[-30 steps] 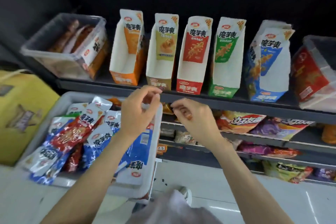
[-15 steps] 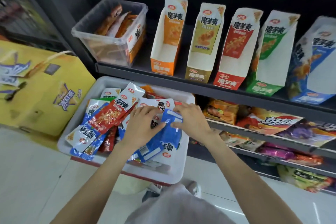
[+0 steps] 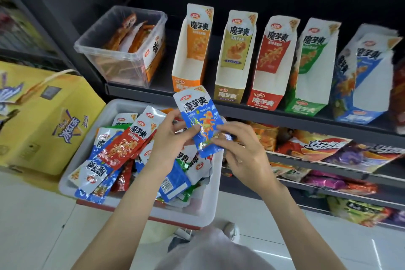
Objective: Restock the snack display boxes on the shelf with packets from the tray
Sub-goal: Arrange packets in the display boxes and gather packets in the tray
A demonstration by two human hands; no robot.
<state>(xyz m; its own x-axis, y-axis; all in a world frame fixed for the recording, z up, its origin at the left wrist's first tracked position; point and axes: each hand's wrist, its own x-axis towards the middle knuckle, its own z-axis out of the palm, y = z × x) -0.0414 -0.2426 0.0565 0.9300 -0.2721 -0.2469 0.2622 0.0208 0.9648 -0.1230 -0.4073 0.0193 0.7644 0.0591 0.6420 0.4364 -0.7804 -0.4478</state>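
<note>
Got a blue packet [image 3: 200, 124] pinched between both hands above the tray [image 3: 206, 210]: my left hand [image 3: 169, 140] grips its left edge, my right hand [image 3: 241, 151] pinches the bottom corner. It's upright, just below the shelf [image 3: 263, 114] with the display boxes [image 3: 271, 63].

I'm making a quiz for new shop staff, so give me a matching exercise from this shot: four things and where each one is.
Things:
1 blue packet
2 clear tub
3 yellow carton
4 blue display box

Places:
A floor, left of the tray
B held in both hands
C shelf, far right of the row
D shelf, far left

Pairs: 1-B, 2-D, 3-A, 4-C
</note>
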